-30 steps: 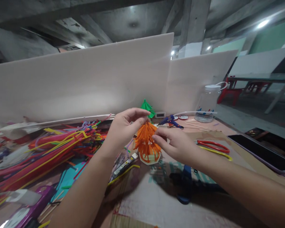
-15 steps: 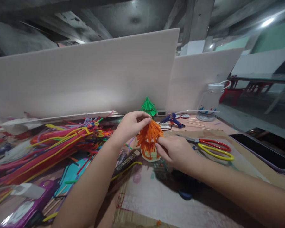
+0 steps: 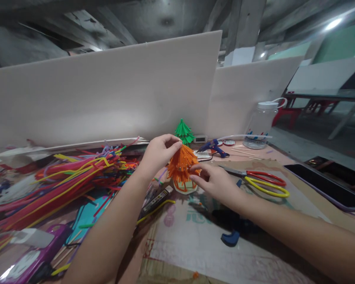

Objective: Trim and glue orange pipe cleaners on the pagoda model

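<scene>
An orange layered tree (image 3: 182, 163) of fuzzy strips stands on a pale round base (image 3: 185, 188) at the middle of the work surface. My left hand (image 3: 162, 152) pinches the tip of the tree between thumb and fingers. At the tree's right side, my right hand (image 3: 214, 181) has its thumb and forefinger at the ends of the orange strips. Directly behind is a green layered tree (image 3: 183, 132).
Bundled pipe cleaners (image 3: 77, 177) lie at the left beside a purple power strip (image 3: 37, 252). Red-and-yellow-handled scissors (image 3: 266, 183), a blue glue gun (image 3: 214, 146), a phone (image 3: 325, 185) and a clear bottle (image 3: 258, 124) are at the right. White boards (image 3: 121, 90) stand behind.
The orange tree has tilted or shifted slightly left with my left hand. My right hand has moved a little, its fingers now lower against the strips, and more of a blue tool beneath my forearm shows.
</scene>
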Demonstrator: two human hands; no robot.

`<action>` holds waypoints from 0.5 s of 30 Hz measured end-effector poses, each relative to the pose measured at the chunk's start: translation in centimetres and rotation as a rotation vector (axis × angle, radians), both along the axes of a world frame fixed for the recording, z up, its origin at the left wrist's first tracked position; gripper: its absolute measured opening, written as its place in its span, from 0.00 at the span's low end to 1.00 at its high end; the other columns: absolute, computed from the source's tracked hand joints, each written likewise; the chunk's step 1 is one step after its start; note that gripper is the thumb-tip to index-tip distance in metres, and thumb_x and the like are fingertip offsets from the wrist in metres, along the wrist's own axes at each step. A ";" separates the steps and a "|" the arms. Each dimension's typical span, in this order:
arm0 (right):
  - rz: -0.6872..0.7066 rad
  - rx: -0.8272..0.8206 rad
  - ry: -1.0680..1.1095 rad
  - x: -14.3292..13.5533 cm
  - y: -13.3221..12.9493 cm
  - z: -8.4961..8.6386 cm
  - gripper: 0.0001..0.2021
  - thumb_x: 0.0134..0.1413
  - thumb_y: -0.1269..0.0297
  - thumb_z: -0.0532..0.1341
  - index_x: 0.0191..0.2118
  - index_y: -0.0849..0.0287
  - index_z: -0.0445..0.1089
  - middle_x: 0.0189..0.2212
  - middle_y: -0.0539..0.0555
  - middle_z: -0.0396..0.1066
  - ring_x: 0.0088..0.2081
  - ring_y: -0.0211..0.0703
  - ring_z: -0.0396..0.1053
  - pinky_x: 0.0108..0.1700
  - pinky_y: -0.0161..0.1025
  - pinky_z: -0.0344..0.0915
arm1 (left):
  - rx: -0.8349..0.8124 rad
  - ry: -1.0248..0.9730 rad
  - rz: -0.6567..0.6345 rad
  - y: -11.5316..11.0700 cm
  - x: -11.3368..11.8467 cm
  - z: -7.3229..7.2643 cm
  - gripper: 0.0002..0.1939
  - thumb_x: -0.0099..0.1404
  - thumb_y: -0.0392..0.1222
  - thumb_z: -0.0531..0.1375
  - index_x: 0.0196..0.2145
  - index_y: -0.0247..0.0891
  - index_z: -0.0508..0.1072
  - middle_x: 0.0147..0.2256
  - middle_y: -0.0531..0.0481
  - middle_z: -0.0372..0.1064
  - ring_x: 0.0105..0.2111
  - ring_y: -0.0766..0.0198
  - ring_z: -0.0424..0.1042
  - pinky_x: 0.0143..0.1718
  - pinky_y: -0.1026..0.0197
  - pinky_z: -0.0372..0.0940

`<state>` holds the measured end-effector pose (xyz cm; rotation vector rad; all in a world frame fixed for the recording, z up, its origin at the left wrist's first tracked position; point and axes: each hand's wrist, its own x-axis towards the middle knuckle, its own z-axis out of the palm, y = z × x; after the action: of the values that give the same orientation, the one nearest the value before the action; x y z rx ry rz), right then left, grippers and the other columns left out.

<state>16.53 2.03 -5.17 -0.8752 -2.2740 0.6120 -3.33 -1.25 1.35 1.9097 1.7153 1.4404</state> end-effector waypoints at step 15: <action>0.105 -0.768 0.305 -1.5 0.4 -0.2 0.10 0.56 0.58 0.63 0.37 0.57 0.66 0.08 0.39 0.57 0.11 0.33 0.54 0.16 0.29 0.49 | 0.020 0.082 0.022 -0.5 0.7 0.3 0.10 0.64 0.44 0.61 0.36 0.36 0.78 0.33 0.49 0.78 0.32 0.63 0.74 0.35 0.62 0.66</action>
<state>15.04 2.40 -5.38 -0.9142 -1.8059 1.6066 -2.63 -1.78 1.64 1.9932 1.7687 1.4107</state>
